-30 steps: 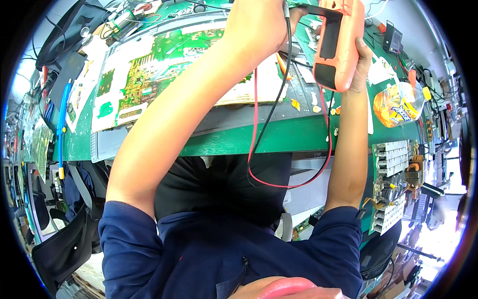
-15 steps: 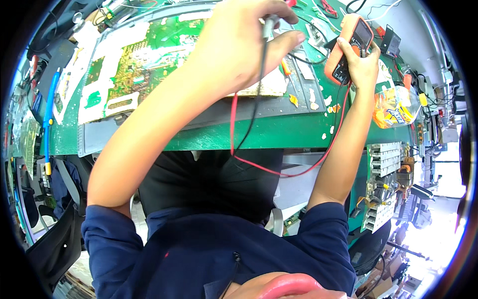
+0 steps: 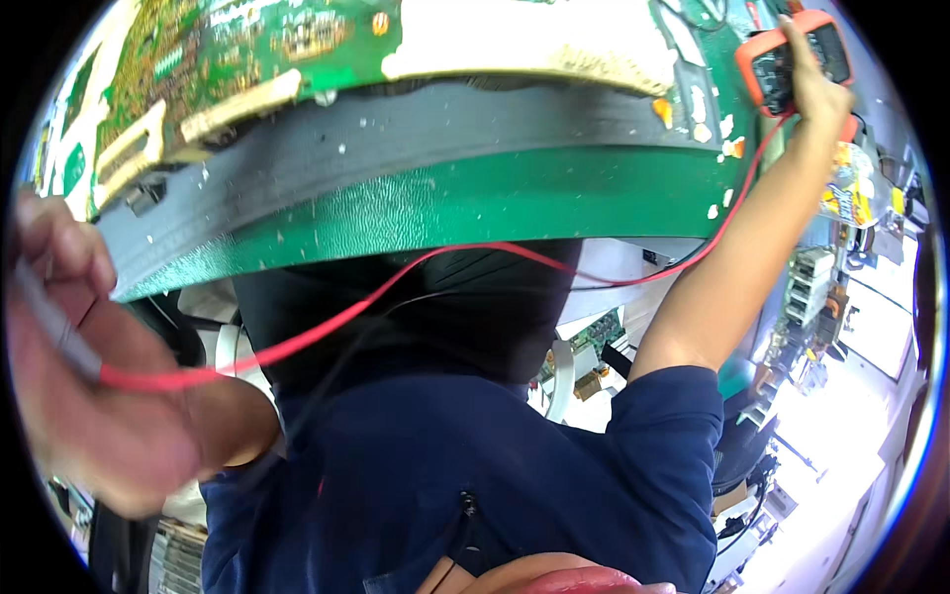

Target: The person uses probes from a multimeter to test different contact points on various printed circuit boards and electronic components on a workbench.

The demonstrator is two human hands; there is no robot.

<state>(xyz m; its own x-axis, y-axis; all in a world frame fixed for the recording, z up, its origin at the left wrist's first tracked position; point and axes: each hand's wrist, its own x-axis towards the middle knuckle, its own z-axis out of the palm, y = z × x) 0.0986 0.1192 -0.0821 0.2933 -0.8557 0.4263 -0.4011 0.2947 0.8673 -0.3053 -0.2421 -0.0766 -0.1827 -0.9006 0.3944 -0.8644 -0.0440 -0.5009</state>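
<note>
At the far left, my left hand (image 3: 119,426) is raised close to the view, smeared by motion, its fingers curled round a test probe (image 3: 61,332) with a grey grip. From the probe a red lead (image 3: 346,315) sags across my lap toward the right. It runs up to an orange-cased multimeter (image 3: 769,74), which my right hand (image 3: 823,97) grips at the upper right. A black lead (image 3: 445,293) hangs beside the red one, partly blurred. The large green circuit board (image 3: 223,59) lies on a grey mat (image 3: 396,129), apart from both hands.
The green tabletop's (image 3: 445,198) front edge crosses in front of my lap. A clear bottle with an orange and yellow label (image 3: 849,193) stands beyond my right forearm. Pale scraps (image 3: 701,132) lie near the mat's right end. A chair stands below the table.
My left hand has swung from above the board down to the far left, drawing the red lead across. My right hand still holds the multimeter. The view has shifted, with the board now nearer the top.
</note>
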